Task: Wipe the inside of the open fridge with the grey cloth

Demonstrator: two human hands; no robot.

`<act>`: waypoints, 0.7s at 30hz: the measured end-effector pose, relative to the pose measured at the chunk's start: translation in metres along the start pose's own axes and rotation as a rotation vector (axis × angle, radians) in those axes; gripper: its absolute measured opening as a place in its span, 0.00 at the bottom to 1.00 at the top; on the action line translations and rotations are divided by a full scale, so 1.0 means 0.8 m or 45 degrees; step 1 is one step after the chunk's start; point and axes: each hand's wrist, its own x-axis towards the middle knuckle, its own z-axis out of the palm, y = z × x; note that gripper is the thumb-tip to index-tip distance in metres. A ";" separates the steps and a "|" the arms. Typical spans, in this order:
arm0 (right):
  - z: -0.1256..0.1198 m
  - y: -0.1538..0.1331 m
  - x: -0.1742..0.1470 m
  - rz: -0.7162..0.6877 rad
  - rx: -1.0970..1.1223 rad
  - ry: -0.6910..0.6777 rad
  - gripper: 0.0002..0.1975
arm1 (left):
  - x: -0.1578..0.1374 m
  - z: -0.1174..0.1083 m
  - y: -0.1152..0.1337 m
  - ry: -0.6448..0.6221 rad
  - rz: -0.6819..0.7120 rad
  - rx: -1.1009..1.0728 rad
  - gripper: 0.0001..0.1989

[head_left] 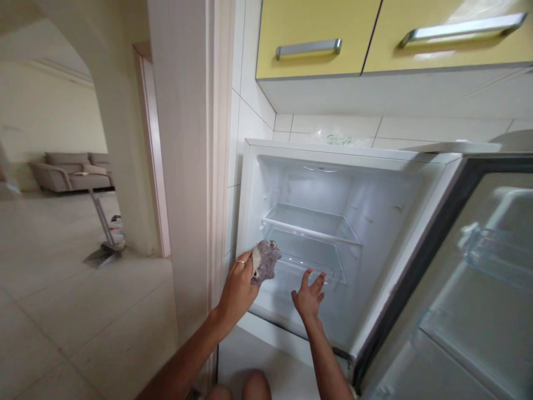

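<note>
In front of me stands a white fridge (266,145) with its door (466,311) swung out to the right. My left hand (239,286) is closed around a crumpled grey cleaning cloth (266,262) at the left edge of the fridge opening. Just inside the opening, my right hand (308,294) has its fingers spread and holds nothing. Its fingertips are close to the lower glass shelf (300,250); whether they touch it I cannot tell. Above that sits an upper glass shelf (312,218).
Yellow wall cabinets (316,28) hang over the fridge. A clear plastic bag (339,137) lies on its top. A door frame (191,166) stands close on the left. Beyond it are a dustpan (104,253) on the tiled floor and a sofa (75,172).
</note>
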 end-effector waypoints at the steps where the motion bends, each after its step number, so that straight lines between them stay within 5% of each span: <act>1: -0.003 0.001 0.000 0.005 0.019 -0.008 0.42 | -0.008 0.000 0.001 0.072 -0.057 -0.083 0.38; 5: -0.021 0.002 -0.002 0.041 0.279 -0.063 0.42 | -0.034 0.006 0.010 0.397 -0.389 -0.403 0.25; 10: -0.055 -0.015 -0.037 0.078 1.304 -0.162 0.38 | -0.054 0.028 0.027 0.743 -0.768 -0.674 0.16; 13: -0.085 -0.022 -0.076 0.165 1.676 -0.249 0.37 | -0.056 0.040 0.034 0.856 -0.822 -0.751 0.15; 18: -0.139 -0.022 -0.128 0.385 1.763 -0.155 0.36 | -0.055 0.048 0.037 0.988 -0.723 -0.708 0.13; 21: -0.161 -0.028 -0.146 0.394 1.886 -0.319 0.35 | -0.058 0.054 0.039 0.938 -0.656 -0.691 0.12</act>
